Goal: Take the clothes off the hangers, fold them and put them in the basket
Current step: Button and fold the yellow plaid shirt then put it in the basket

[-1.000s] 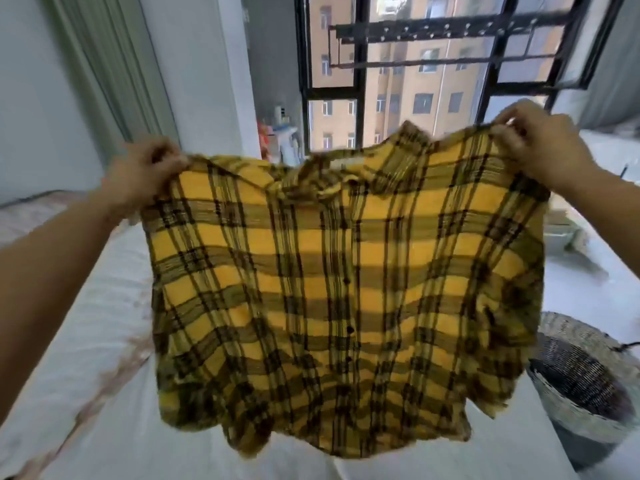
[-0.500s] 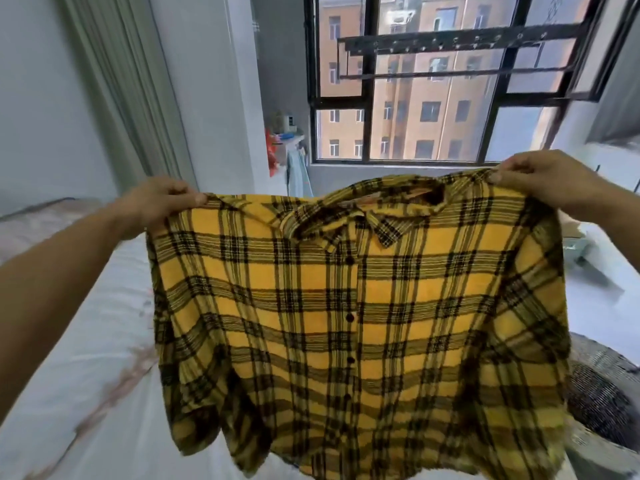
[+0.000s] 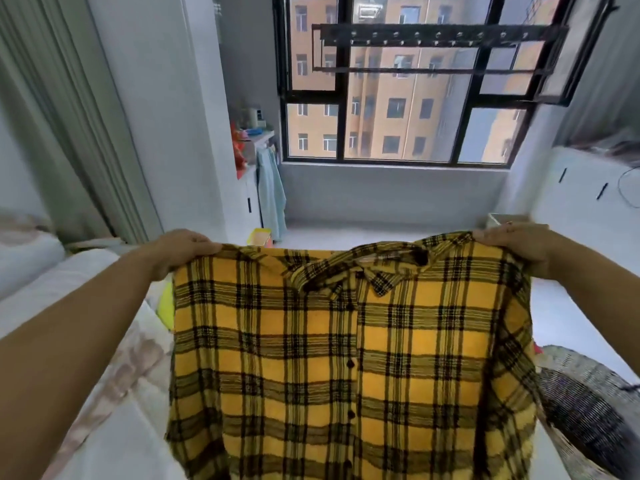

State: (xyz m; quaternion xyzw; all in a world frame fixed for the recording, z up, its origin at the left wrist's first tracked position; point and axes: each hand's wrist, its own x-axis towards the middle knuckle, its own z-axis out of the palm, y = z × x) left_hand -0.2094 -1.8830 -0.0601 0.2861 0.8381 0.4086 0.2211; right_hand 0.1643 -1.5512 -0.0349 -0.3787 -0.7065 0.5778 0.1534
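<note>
left hand (image 3: 183, 249) and right hand (image 3: 512, 240) grip the plaid shirt (image 3: 346, 358); basket (image 3: 595, 368) beside it, contents seemingly hidden.

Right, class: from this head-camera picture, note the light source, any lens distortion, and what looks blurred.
Head view: daylight enters through the black-framed window; the wide lens bows the grey-green pleated curtain; the yellow-and-black plaid shirt is evenly lit, without glare; the woven grey basket looks soft.
</note>
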